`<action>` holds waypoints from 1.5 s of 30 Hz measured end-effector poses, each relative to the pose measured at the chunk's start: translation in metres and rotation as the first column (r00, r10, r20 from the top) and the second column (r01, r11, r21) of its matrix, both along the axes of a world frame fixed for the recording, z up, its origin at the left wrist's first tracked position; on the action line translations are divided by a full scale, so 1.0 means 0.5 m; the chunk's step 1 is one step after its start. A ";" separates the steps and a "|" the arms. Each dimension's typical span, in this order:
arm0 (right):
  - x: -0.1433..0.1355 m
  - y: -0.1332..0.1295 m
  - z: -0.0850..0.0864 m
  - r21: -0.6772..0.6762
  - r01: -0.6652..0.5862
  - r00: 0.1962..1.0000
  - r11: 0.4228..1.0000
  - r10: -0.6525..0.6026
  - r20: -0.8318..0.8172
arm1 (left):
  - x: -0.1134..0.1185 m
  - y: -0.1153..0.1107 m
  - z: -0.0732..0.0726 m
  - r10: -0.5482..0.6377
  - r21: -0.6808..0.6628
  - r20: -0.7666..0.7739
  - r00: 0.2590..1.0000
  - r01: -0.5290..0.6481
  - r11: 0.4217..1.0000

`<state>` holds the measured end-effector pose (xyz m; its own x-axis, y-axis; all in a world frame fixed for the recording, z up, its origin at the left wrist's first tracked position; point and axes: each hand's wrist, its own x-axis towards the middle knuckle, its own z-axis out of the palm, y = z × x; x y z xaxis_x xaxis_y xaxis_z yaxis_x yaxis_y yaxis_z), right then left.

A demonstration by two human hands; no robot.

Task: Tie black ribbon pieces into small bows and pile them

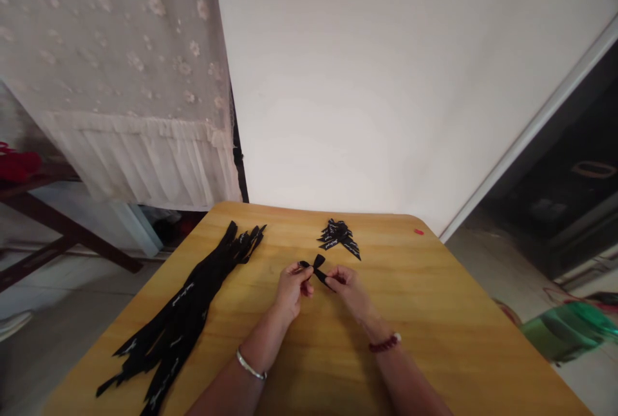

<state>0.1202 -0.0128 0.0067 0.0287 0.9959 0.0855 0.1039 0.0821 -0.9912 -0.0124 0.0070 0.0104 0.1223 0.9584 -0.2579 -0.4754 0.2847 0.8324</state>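
Black ribbon point(318, 262) sits between both hands, lower centre of the frame, just over the table point(410, 313). Shape is bow-like: one loop pokes up, a tail runs down to the right. Knot detail too small to tell from where I stand.

Left hand point(290, 287): pinched on the ribbon, thumb and fingers together near the crossing. Reads as the anchor side, stopping the folds from slipping. Right hand point(350, 290): pinched on the lower-right tail. Likely there for tension or shaping; can't tell how hard it pulls. Both grips are fingertip only, which makes sense for thin, limp cloth.

Strips point(193, 287) lie in a long bundle at lower left, roughly lengthwise. Probably laid that way to limit tangling and stay within left-hand reach. White lettering on them, not readable.

Small pile point(338, 234) of black, white-lettered pieces is beyond the hands, toward the table's far edge. Probably put there to be out of the fingers' way, apart from the strips.

Red scrap point(418, 232) near the far right corner; no obvious reason for its spot.
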 end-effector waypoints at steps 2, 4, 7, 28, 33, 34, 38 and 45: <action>0.000 0.001 -0.007 0.027 0.022 0.997 0.999 -0.024 0.079 | 0.001 -0.001 0.002 -0.005 -0.047 0.022 1.000 0.006 0.999; 0.000 0.001 -0.013 0.053 0.029 0.989 0.998 -0.036 0.145 | 0.003 -0.004 0.005 -0.016 -0.089 0.049 0.999 0.020 0.996; 0.002 0.001 -0.020 0.069 0.004 0.983 0.998 -0.017 0.185 | 0.005 -0.007 0.010 -0.036 -0.087 0.079 0.996 0.042 0.995; 0.006 -0.002 0.002 0.019 0.071 0.995 0.997 -0.070 -0.076 | 0.009 -0.014 0.004 -0.208 -0.037 -0.050 0.977 0.207 0.978; 0.004 -0.003 0.006 0.038 0.041 0.998 0.998 -0.040 -0.048 | 0.011 -0.015 0.002 -0.204 -0.041 -0.051 0.978 0.202 0.978; 0.003 -0.003 0.006 0.034 0.036 0.998 0.999 -0.035 -0.052 | 0.012 -0.015 0.003 -0.202 -0.044 -0.050 0.978 0.200 0.979; 0.001 -0.002 0.005 0.026 0.047 0.998 0.999 -0.046 -0.045 | 0.013 -0.016 0.004 -0.172 -0.054 -0.057 0.983 0.169 0.984; -0.010 -0.007 0.008 0.044 0.080 0.995 0.996 -0.077 -0.068 | 0.015 -0.019 0.003 -0.121 -0.046 -0.085 0.989 0.117 0.992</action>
